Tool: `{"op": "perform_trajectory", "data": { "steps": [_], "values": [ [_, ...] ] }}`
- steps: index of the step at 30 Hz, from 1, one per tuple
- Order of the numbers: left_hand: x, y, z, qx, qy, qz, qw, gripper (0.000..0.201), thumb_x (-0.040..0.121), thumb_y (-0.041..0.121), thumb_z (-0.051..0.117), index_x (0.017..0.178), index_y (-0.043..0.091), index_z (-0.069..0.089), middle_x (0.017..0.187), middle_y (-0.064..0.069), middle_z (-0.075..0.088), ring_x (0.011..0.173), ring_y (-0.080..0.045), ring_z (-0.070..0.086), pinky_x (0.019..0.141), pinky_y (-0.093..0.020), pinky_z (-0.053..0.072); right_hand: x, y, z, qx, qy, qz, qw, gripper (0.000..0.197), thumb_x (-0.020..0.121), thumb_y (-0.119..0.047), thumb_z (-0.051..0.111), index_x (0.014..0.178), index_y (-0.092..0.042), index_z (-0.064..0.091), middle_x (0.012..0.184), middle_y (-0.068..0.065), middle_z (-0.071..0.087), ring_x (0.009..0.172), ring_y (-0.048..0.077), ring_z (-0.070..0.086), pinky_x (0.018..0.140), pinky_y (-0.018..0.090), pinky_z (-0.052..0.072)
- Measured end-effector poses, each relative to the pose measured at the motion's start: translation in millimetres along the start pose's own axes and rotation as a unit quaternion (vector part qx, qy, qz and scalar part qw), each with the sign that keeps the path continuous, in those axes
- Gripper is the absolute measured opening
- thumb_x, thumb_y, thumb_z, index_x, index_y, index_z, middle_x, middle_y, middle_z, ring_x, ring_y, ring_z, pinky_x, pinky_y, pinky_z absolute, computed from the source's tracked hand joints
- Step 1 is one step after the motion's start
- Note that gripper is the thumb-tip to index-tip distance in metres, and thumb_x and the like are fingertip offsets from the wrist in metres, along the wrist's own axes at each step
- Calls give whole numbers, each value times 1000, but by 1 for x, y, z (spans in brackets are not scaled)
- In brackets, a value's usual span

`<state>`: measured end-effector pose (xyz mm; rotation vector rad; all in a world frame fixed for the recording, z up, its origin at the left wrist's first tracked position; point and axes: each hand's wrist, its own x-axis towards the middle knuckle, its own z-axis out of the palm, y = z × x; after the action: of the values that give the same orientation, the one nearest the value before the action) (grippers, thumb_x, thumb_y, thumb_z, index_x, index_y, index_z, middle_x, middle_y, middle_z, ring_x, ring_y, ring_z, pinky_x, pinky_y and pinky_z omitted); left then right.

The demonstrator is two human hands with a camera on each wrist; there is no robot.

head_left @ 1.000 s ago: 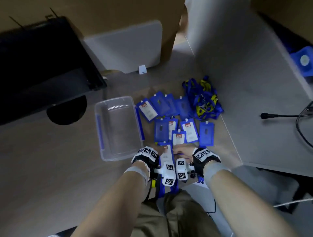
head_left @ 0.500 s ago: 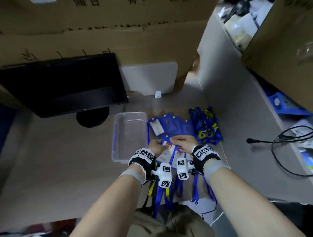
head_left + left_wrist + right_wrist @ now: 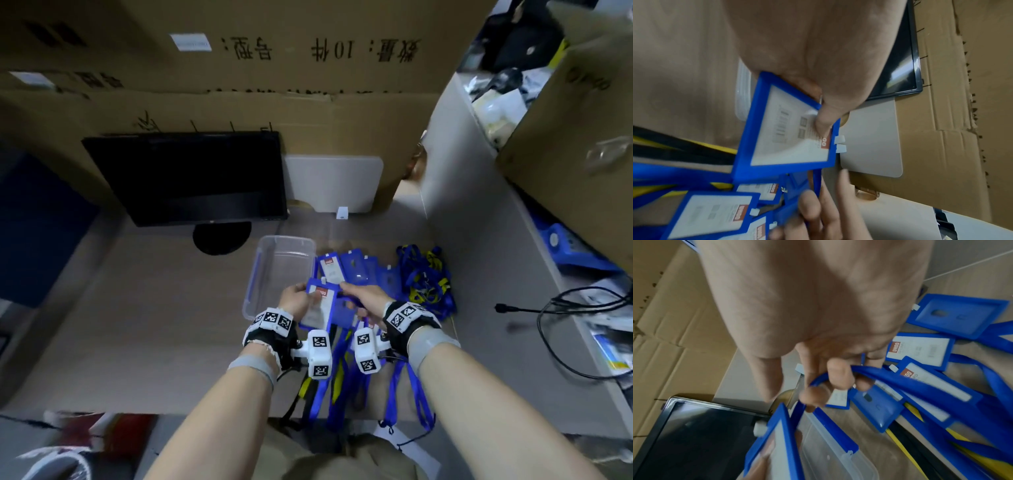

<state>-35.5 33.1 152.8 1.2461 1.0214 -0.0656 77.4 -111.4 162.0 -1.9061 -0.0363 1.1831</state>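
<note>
My left hand holds a blue badge holder with a white card, thumb pressed on its face. The same badge holder shows a white clip tab at its top edge. My right hand grips a blue lanyard beside that holder, its fingers curled round the strap. Several more blue badge holders lie on the wooden desk beyond my hands. Blue and yellow lanyards hang over the desk's front edge.
A clear plastic box with blue latches stands left of the badges. A tangled pile of lanyards lies to the right. A black monitor and cardboard boxes stand behind. Black cables lie on the grey desk at right.
My head has tilted up, so more of the boxes and monitor show. Both hands have lifted a badge holder and its lanyard off the desk.
</note>
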Motion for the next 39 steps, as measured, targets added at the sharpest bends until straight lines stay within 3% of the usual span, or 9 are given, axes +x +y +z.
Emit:
{"op": "perform_trajectory", "data": {
  "steps": [4,9,18,21,23,26,31,34,39],
  "values": [
    [4,11,-21,13,-46,2,999,18,89,5,66,106,8,65,100,-17,70,88,-31,65,90,-47,52,14,-11,8,18,120,-109,987,18,87,-18,71,99,-5,74,66,3,61,38,-2,50,43,10,40],
    [5,31,-53,13,-145,28,989,19,92,3,62,105,17,64,93,-7,70,82,-25,65,84,-39,53,24,-46,44,7,118,-148,982,19,79,-13,78,99,-14,77,100,3,74,92,13,68,87,25,51],
    [38,50,-115,136,-187,84,969,26,86,18,71,109,7,70,107,-17,72,93,-29,69,90,-43,53,46,-69,86,16,202,-105,973,10,84,-18,73,93,-16,78,98,3,75,99,19,67,92,32,53],
    [47,54,-125,142,-199,81,966,24,89,9,67,113,5,66,108,-16,69,95,-25,65,92,-40,51,42,-84,106,-57,112,-72,989,23,92,-29,63,71,-21,69,63,-10,66,67,7,59,62,13,48],
    [52,57,-130,159,-220,80,959,32,90,6,66,121,1,62,116,-19,67,101,-26,63,96,-41,50,41,-89,113,-100,80,-70,989,23,94,-33,60,88,-16,73,74,-5,65,59,0,50,49,9,36],
    [59,58,-137,182,-224,75,955,35,89,1,64,124,-3,60,122,-20,64,104,-25,61,94,-37,51,43,-88,114,-103,89,-108,985,33,92,-32,65,114,-9,72,98,0,67,77,1,59,64,13,41],
    [70,57,-140,196,-175,90,961,22,91,13,65,109,0,66,93,-10,69,80,-18,62,65,-20,47,42,-94,116,-91,89,-149,981,25,90,-25,68,111,-12,74,107,2,71,87,-1,61,66,3,42],
    [72,59,-140,156,-186,78,967,24,89,17,69,107,1,67,88,-5,69,77,-16,65,64,-19,49,47,-93,112,-84,141,-149,975,27,84,-27,74,106,-12,76,105,2,72,97,11,65,79,18,44],
    [70,62,-133,156,-183,105,965,39,84,25,75,114,2,68,105,-13,71,90,-22,68,76,-28,54,38,-99,112,-74,143,-129,979,26,87,-28,72,98,-5,76,45,-18,58,46,-6,54,51,11,40]
  ]
}}
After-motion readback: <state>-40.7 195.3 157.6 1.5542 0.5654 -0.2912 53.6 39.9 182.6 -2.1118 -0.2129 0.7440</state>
